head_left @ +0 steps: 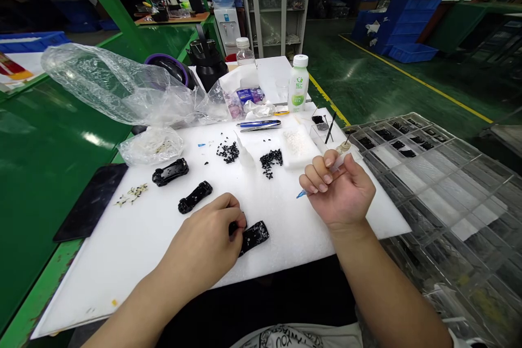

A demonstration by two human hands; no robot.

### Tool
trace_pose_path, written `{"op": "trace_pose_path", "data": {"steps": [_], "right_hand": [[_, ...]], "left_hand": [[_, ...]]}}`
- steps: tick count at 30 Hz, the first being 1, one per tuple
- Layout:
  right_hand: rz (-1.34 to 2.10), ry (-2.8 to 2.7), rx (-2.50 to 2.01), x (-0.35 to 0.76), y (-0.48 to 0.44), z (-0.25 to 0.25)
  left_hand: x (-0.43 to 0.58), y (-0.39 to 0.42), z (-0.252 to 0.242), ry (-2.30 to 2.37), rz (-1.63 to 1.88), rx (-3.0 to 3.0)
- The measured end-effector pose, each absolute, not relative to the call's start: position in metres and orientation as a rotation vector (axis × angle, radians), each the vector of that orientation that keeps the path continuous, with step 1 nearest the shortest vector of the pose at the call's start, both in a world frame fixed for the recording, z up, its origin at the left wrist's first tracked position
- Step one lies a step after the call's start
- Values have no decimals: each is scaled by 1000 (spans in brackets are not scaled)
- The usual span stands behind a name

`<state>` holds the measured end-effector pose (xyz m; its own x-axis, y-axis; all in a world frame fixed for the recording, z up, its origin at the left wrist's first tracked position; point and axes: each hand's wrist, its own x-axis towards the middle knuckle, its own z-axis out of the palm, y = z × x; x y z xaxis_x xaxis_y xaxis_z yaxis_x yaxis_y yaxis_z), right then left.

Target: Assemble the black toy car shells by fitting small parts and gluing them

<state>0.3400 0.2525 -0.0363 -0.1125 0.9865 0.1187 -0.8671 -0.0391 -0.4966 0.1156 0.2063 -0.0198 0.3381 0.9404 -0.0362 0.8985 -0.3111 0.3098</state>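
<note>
Left hand [203, 242] pinched at the edge of a black plastic car chassis [253, 237] at its 3 o'clock, grip on it unclear, part light, stiff, best held by the side rails; right hand [336, 190] grasping a clear dispensing syringe [337, 164], white foam board [122, 288] beneath

A white drink bottle [298, 84] stands right of a crumpled plastic bag [118, 87], blue crates [408, 27] beyond.
</note>
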Motion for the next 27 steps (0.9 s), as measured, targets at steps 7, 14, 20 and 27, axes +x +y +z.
{"op": "trace_pose_path", "data": {"steps": [7, 14, 20, 27], "right_hand": [[1592, -537, -324, 340, 252, -37], [1590, -545, -311, 340, 251, -36], [1579, -554, -359, 340, 251, -36], [1608, -525, -330, 341, 251, -37]], "left_hand": [[96, 206, -15, 1555, 424, 2052], [94, 206, -23, 1545, 316, 2080], [99, 206, -26, 1579, 347, 2073], [85, 205, -22, 1626, 545, 1976]]}}
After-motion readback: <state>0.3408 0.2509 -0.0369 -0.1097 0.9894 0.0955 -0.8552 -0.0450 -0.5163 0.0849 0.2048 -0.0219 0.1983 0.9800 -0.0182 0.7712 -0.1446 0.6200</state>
